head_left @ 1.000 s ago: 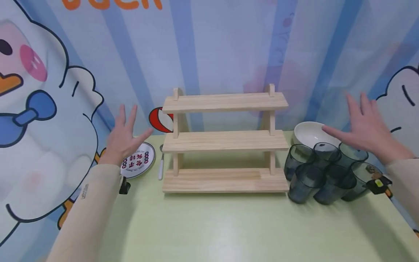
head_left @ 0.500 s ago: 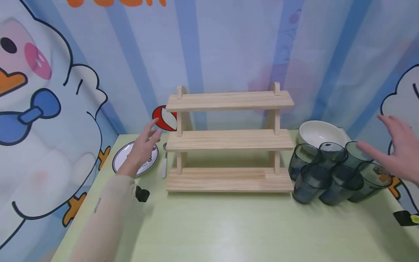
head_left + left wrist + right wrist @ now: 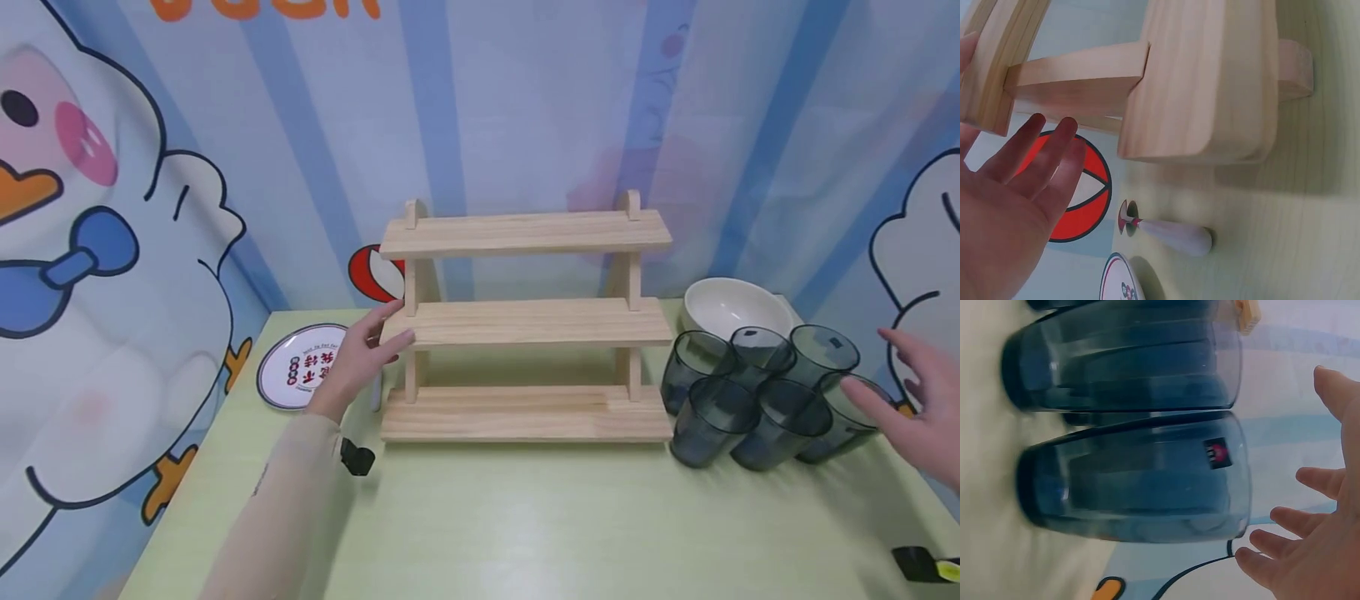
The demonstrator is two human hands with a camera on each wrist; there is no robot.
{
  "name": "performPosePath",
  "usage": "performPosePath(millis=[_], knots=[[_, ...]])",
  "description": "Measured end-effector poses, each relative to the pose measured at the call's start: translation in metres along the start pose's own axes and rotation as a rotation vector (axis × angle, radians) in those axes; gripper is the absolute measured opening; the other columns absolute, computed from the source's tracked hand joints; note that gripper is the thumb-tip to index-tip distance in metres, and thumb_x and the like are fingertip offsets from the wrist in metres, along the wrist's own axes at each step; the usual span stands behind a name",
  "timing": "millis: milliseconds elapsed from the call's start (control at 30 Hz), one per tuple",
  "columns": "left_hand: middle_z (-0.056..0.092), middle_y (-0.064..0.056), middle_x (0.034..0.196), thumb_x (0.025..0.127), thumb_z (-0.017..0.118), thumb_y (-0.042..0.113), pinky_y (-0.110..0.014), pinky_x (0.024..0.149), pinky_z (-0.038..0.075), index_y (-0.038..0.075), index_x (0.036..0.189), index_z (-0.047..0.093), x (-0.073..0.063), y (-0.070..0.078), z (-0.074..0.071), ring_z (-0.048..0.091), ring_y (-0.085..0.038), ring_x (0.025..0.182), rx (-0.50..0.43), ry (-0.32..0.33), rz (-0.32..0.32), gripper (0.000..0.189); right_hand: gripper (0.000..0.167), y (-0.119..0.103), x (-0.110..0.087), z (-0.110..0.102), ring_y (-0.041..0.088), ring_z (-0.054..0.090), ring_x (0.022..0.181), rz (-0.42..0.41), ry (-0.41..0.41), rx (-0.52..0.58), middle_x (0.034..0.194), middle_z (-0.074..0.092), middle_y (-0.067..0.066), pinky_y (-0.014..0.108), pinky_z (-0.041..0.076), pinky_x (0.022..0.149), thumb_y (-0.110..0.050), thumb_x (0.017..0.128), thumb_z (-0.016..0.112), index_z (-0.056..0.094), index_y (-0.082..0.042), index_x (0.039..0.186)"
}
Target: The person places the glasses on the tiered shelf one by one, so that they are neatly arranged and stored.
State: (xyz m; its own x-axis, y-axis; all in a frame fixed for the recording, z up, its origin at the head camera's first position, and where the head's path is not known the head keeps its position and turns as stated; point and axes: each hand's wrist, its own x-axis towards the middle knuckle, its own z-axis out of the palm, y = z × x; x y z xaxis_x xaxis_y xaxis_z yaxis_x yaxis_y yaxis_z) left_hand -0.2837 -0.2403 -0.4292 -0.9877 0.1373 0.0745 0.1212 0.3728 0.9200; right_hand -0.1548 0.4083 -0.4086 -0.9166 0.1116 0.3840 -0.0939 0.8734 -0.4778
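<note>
A three-tier wooden display shelf (image 3: 525, 323) stands mid-table. My left hand (image 3: 348, 368) is at the left end of its middle board, thumb in front and fingers reaching behind. In the left wrist view, several straight fingers (image 3: 1047, 159) extend beside the board's end; whether they press the wood is hard to tell. My right hand (image 3: 926, 408) hovers at the right, fingers spread, beside several dark blue-grey drinking glasses (image 3: 712, 421). The right wrist view shows a gap between that hand and the nearest glass (image 3: 1141, 481), which bears a small dark label.
A white plate (image 3: 281, 367) with red writing lies left of the shelf. Between them is a spoon (image 3: 1175, 236) with a pale handle, partly covered by my left hand in the head view. Behind the glasses sits a white bowl (image 3: 727, 302). A printed cloth backdrop (image 3: 517, 108) hangs behind.
My left hand has moved right, from over the plate to the shelf's middle board. My right hand has shifted outward and lower beside the glasses. The shelf and tableware stay in place.
</note>
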Motion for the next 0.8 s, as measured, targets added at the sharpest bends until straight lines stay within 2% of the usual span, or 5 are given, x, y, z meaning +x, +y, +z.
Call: performPosePath(millis=[200, 367, 633, 800], knots=[[0.040, -0.009, 0.165, 0.100, 0.073, 0.033, -0.055, 0.107, 0.053, 0.027, 0.163, 0.041, -0.001, -0.002, 0.003, 0.053, -0.039, 0.137, -0.056, -0.005, 0.008, 0.071, 0.082, 0.006, -0.015, 0.010, 0.062, 0.014, 0.150, 0.051, -0.025, 0.030, 0.167, 0.009, 0.039, 0.079, 0.021, 0.113, -0.031, 0.109, 0.057, 0.011, 0.006, 0.165], [0.041, -0.007, 0.165, 0.100, 0.075, 0.031, -0.048, 0.104, 0.056, 0.028, 0.162, 0.042, -0.001, -0.004, 0.006, 0.057, -0.038, 0.132, -0.086, 0.005, 0.018, 0.071, 0.086, 0.011, -0.023, 0.019, 0.064, 0.014, 0.149, 0.104, -0.049, 0.068, 0.167, 0.007, 0.039, 0.080, 0.019, 0.113, -0.031, 0.108, 0.058, 0.005, 0.006, 0.165], [0.042, -0.005, 0.165, 0.099, 0.076, 0.031, -0.040, 0.100, 0.059, 0.030, 0.161, 0.043, -0.002, -0.006, 0.009, 0.060, -0.037, 0.128, -0.122, 0.025, 0.008, 0.070, 0.089, 0.015, -0.031, 0.031, 0.066, 0.015, 0.147, 0.165, -0.036, 0.165, 0.166, 0.006, 0.040, 0.081, 0.019, 0.111, -0.025, 0.107, 0.061, 0.002, 0.006, 0.165], [0.041, -0.004, 0.166, 0.098, 0.077, 0.030, -0.037, 0.095, 0.061, 0.031, 0.161, 0.044, -0.002, -0.007, 0.010, 0.063, -0.037, 0.125, -0.152, 0.037, 0.004, 0.070, 0.083, 0.019, -0.037, 0.039, 0.068, 0.021, 0.144, 0.185, -0.023, 0.227, 0.164, 0.014, 0.043, 0.077, 0.016, 0.115, -0.022, 0.109, 0.058, 0.003, 0.002, 0.166]])
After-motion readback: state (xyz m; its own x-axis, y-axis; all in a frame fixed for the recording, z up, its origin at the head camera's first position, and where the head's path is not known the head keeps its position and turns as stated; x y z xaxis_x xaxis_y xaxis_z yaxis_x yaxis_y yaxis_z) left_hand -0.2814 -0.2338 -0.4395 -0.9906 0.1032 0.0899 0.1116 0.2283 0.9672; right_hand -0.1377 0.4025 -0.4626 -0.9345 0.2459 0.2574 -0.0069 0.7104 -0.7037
